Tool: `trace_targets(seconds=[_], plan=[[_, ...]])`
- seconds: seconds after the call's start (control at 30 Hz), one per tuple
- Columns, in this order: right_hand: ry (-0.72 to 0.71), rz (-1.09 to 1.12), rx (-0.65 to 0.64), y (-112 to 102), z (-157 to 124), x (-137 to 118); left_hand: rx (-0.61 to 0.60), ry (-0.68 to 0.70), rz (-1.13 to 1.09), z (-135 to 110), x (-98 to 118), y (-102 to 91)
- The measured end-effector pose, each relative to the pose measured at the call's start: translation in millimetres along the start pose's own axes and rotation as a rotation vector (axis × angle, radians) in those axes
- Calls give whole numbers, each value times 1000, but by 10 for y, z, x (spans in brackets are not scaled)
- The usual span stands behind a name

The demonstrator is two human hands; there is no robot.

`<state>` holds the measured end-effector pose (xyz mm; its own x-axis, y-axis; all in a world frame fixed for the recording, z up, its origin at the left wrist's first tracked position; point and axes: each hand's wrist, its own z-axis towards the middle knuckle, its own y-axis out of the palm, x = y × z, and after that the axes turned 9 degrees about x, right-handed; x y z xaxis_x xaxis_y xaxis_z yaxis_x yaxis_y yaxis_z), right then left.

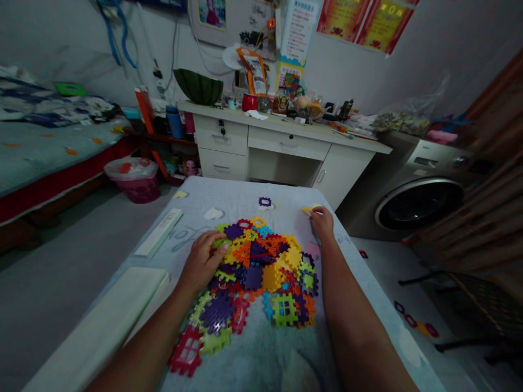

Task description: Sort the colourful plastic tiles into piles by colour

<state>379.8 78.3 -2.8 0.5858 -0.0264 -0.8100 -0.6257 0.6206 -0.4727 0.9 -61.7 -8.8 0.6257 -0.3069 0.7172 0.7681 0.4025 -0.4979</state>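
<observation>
A pile of interlocking plastic building pieces (253, 276) in purple, yellow, orange, green and red covers the middle of the cloth-covered table (241, 196). My left hand (204, 257) rests against the pile's left edge, thumb and fingers apart, touching green and yellow pieces. Off to the right, my right hand (322, 222) is closed in a pinch on a small yellow building piece (307, 210), close to the table's right side. A purple frame-shaped piece (265, 202) lies alone beyond the pile. Nearer me, a red window-shaped piece (187, 351) lies at the pile's front left.
Along the table's left side lie a white box (160, 233) and a long pale padded object (110, 321). Behind stands a white desk (286, 142) with many items. A washing machine (408, 185) is at right. Several pieces (420, 326) lie on the floor.
</observation>
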Motion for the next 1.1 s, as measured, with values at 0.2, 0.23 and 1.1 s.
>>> trace_targets(seconds=[0.2,0.23,1.1], plan=[[-285,-176,-134,33,-4,63,-1,-10,6,-4,0,-6],[-291,-217,-141,19,-15,58,-2,-13,7,-6,-5,-6],[-143,-618,-261,10,-111,-51,-94,-18,69,50,-76,54]])
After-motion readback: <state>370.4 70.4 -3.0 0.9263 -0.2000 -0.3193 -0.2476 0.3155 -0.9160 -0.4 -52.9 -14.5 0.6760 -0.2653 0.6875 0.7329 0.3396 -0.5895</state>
